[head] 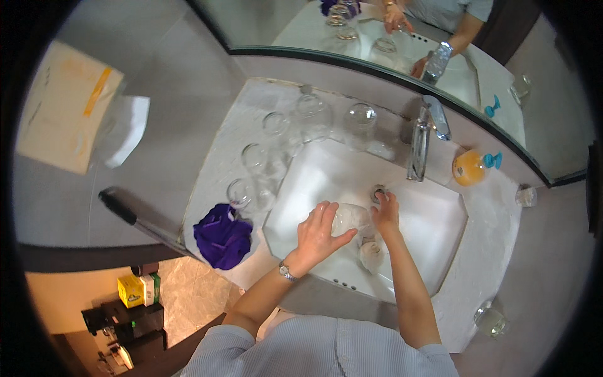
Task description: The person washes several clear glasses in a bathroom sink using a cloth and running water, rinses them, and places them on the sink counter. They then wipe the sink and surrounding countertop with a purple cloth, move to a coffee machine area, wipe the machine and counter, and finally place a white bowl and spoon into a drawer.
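A clear drinking glass (347, 220) is low over the white basin (428, 235), partly hidden by my hands. My left hand (316, 233) is against its left side, with the glass between thumb and fingers. At the round metal drain (378, 193), my right hand (386, 213) reaches down with its fingertips at the drain's edge. Its fingers are spread and I see nothing in them. Just below the glass, toward me, lies a crumpled whitish cloth or sponge (371, 256); its exact kind is unclear.
Several clear glasses (254, 158) line the counter left and behind the basin. A purple cloth (223, 236) lies front left. Above the basin stands a chrome faucet (418, 151), beside an orange soap bottle (468, 168). A tissue pack (68, 108) is at upper left, a mirror (377, 42) behind.
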Demonstrator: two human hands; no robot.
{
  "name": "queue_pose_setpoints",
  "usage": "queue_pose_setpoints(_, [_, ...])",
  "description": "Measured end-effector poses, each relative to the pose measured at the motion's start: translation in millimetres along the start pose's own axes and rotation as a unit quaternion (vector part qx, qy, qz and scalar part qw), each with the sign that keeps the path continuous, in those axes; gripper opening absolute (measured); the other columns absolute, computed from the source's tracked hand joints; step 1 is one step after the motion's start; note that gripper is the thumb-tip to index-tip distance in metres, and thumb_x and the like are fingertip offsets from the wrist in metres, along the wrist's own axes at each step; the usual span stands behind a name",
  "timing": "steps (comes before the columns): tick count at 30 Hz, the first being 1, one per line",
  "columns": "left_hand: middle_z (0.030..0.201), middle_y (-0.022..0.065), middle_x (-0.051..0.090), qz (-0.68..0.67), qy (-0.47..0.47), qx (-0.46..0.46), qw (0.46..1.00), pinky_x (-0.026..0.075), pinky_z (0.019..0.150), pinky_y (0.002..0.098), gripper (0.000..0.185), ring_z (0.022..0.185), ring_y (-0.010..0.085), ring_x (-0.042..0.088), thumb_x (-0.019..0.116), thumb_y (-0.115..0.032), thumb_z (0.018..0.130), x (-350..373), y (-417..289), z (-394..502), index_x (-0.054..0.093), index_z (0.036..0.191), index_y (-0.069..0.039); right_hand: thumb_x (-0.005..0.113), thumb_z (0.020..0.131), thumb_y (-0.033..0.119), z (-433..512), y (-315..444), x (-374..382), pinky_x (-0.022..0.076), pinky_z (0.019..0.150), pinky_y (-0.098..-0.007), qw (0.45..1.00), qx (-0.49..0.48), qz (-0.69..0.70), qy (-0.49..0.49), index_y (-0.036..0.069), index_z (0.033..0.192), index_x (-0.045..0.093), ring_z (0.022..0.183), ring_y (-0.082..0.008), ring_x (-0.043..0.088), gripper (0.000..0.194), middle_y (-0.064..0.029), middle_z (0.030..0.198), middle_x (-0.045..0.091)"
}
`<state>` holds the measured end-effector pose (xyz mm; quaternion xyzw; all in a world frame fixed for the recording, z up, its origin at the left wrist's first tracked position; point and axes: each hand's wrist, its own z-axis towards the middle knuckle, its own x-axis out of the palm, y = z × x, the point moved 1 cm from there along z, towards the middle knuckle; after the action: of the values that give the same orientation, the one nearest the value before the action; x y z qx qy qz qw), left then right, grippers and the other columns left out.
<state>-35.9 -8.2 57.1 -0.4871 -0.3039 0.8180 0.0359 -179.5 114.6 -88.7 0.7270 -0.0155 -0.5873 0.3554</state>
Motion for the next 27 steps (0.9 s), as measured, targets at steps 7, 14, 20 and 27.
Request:
queue_pose_setpoints(7, [0.087,0.0062,0.056,-0.187,-0.011,-0.182,0.965,0.045,0.059,0.0242,0.048,0.069,0.0122,0.054,0.075,-0.011,0.066,-67.6,20.0,-30.8,0.048,0.105,-0.004,0.063,0.071,0.011,-79.8,74.3,-26.6,0.038,0.09,-0.0471,0.97,-0.245,-0.004,0.0,0.002,0.099,0.06,0.11,-0.0355,0.044,0.029,-0.017,0.115,0.05])
queue_pose_setpoints(14, [0.079,0.0074,0.055,-0.158,-0.052,-0.123,0.978,0.046,0.061,0.0288,0.049,0.066,0.0171,0.054,0.076,-0.018,0.065,-146.0,26.4,-22.9,0.05,0.103,-0.002,0.061,0.07,0.011,-161.3,194.5,5.5,0.0356,0.092,-0.0461,0.884,-0.434,0.141,0.095,0.0,0.111,0.054,0.112,-0.0361,0.043,0.044,-0.0208,0.116,0.048])
queue_pose_setpoints(20, [0.086,0.0077,0.056,-0.101,0.003,-0.088,0.991,0.046,0.061,0.0279,0.052,0.067,0.0161,0.054,0.077,-0.018,0.064,-174.3,15.1,-8.7,0.05,0.106,-0.003,0.064,0.069,0.019,-172.3,267.5,56.3,0.0201,0.105,-0.0495,0.867,-0.42,0.13,0.233,0.004,0.125,0.044,0.128,-0.0382,0.024,0.061,-0.0211,0.132,0.036])
queue_pose_setpoints(27, [0.088,0.0101,0.055,0.056,0.05,0.012,0.997,0.047,0.055,0.0315,0.052,0.066,0.0229,0.058,0.076,-0.027,0.062,-186.7,67.7,-33.0,0.051,0.102,-0.004,0.06,0.073,0.019,-159.8,286.7,36.2,0.02,0.106,-0.0474,0.812,-0.453,0.068,0.362,0.005,0.12,0.05,0.128,-0.0344,0.027,0.05,-0.018,0.134,0.037])
